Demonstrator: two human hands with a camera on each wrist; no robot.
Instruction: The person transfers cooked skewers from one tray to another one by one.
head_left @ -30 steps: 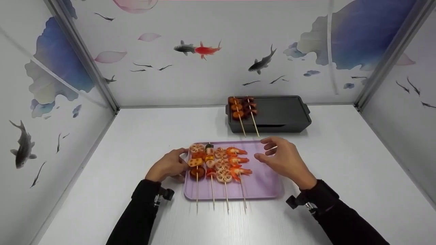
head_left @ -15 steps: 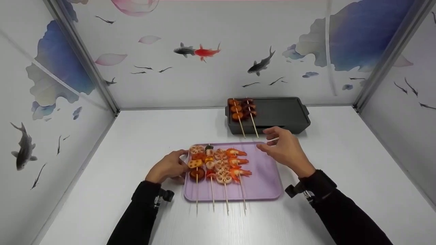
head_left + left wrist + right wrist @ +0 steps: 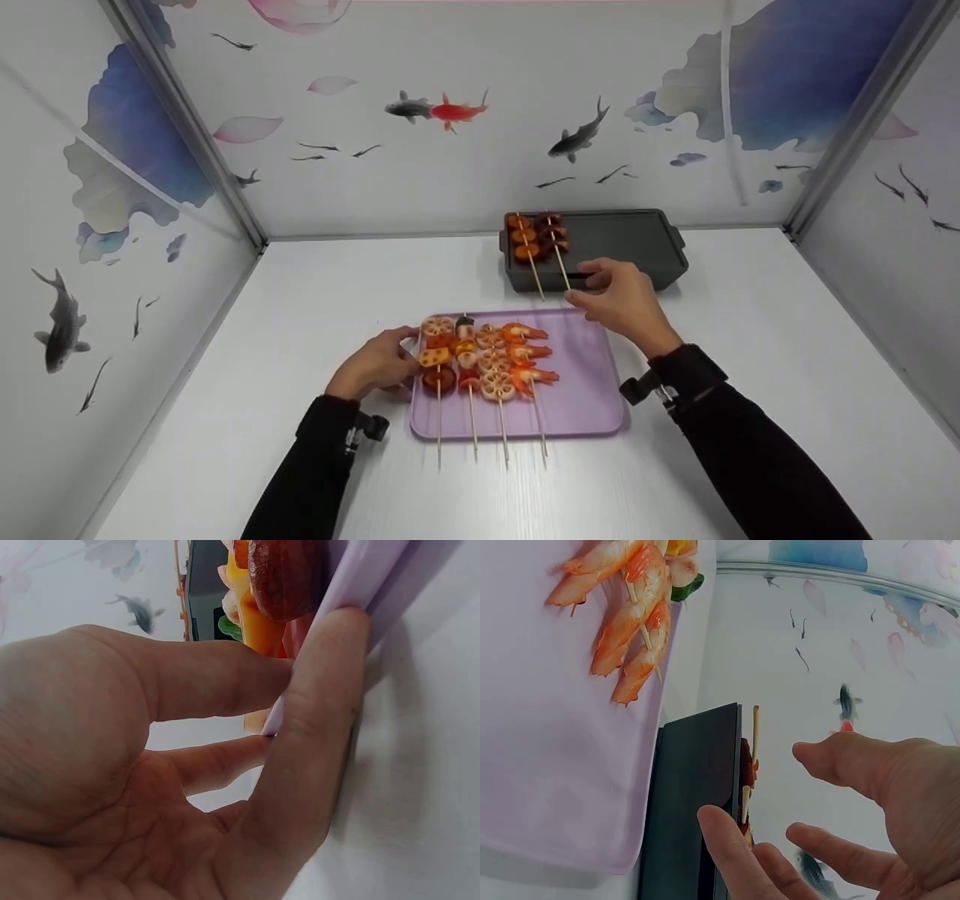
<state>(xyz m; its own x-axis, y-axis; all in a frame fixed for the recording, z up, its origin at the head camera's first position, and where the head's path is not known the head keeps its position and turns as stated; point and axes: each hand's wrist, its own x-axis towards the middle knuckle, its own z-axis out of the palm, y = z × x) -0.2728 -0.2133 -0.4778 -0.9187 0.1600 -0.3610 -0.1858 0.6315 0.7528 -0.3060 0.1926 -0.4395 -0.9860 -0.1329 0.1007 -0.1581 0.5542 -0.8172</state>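
My left hand (image 3: 373,366) pinches the left rim of a lilac tray (image 3: 585,409); in the left wrist view the thumb is on the rim and a finger lies along its outer side. Several skewers rest on the tray, among them a shrimp skewer (image 3: 531,352), a lotus root skewer (image 3: 495,364) and two mixed ones. My right hand (image 3: 626,306) hovers at the front edge of a dark grill (image 3: 622,236), thumb and fingers apart. Its thumb tip is right by the stick of a dark red-brown skewer (image 3: 553,232) on the grill. Beside that lies a skewer of orange-brown rounds (image 3: 525,238).
The white table (image 3: 337,285) is enclosed by white panels printed with fish and lotus leaves. The grill stands near the back panel (image 3: 435,180), behind the tray. The tray skewers' sticks (image 3: 506,450) jut over its front rim.
My right hand has moved forward and slightly left, from the tray's right side to the stick ends at the grill. My left hand stays on the tray rim.
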